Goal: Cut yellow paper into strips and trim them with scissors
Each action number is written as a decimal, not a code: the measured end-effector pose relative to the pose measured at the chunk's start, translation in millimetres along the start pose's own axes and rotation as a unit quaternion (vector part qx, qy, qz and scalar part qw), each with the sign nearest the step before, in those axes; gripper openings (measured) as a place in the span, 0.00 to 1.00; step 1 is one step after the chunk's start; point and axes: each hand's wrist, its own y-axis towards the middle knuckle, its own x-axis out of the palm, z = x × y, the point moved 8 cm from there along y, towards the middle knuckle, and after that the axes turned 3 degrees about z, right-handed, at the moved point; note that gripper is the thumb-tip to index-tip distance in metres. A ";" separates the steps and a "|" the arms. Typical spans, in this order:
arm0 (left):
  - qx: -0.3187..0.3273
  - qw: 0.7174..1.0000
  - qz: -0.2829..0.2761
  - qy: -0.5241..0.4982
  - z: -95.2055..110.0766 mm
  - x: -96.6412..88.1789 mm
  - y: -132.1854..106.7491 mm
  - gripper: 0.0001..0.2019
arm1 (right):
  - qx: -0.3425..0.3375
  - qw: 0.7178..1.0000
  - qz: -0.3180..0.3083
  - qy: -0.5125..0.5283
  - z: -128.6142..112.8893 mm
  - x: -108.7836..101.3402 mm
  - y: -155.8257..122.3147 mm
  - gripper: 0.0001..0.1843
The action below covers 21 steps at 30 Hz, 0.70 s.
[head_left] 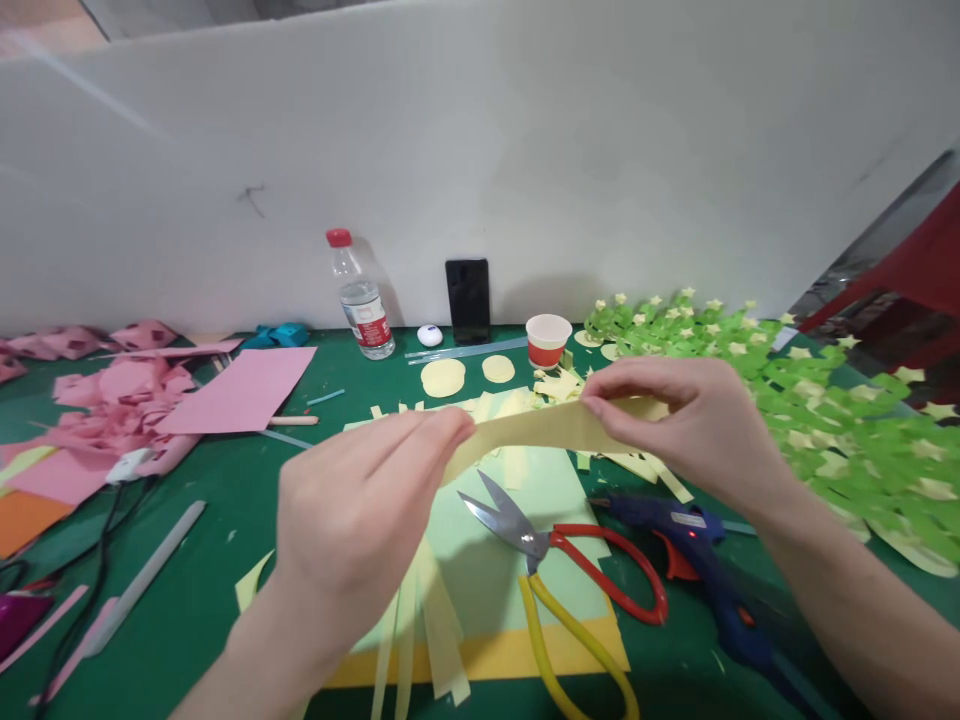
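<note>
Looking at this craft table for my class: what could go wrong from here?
1. The scissors lie with their blades open, pointing toward the left hand; a dropping hand could get nicked.
2. The glue gun shows a red light, so it may be hot; the right hand could brush its nozzle.
3. The thin strip is pinched in both hands and might tear if pulled hard.

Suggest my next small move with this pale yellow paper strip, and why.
Perhaps free your right hand for the metal scissors with red and yellow handles: they lie open and unheld below, while your left hand also pinches the paper strip.
</note>
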 end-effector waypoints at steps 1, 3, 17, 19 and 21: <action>-0.003 1.000 0.005 0.010 -1.7 -2.5 1.0 0.05 | 0.003 1.000 0.006 -0.005 2.8 -3.3 1.1 0.07; -0.012 1.000 0.009 0.025 -5.6 -7.0 1.8 0.06 | 0.010 1.000 0.008 -0.011 8.3 -8.2 3.2 0.07; 0.031 0.999 -0.031 -0.014 -3.6 12.0 7.2 0.11 | -0.179 0.970 -0.040 -0.156 -31.9 0.0 -10.9 0.08; 0.054 0.995 -0.051 -0.066 9.7 25.6 4.7 0.11 | -0.196 0.967 -0.050 -0.154 -40.9 7.0 -15.7 0.08; 0.059 0.991 -0.065 -0.098 17.9 35.0 0.7 0.08 | -0.207 0.966 -0.053 -0.148 -47.5 11.0 -19.5 0.09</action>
